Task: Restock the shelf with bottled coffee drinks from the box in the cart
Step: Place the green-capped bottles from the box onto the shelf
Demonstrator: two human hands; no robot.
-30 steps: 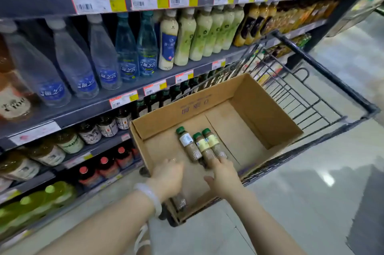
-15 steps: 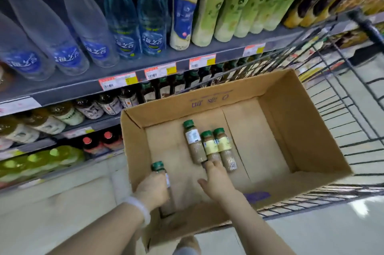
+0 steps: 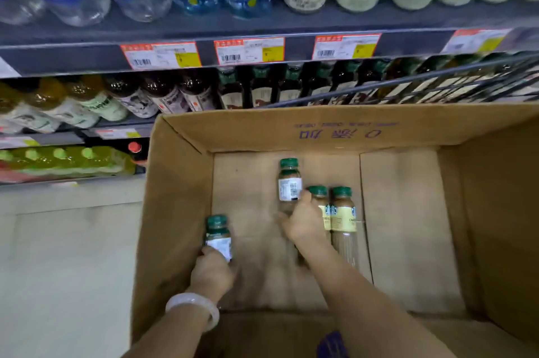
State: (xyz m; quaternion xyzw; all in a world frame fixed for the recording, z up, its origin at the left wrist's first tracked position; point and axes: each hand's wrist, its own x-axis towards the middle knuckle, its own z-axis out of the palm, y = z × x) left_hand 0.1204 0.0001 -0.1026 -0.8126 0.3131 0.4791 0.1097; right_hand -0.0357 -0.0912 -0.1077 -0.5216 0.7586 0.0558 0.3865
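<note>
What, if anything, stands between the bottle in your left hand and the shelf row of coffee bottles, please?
The cardboard box's far wall and the cart's wire rim stand between the bottle in the left hand and that shelf row.

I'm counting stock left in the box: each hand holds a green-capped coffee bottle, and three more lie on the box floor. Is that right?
Not quite. The head view shows two bottles lying on the box floor, not three. The rest stands: the left hand holds one bottle and the right hand another.
</note>
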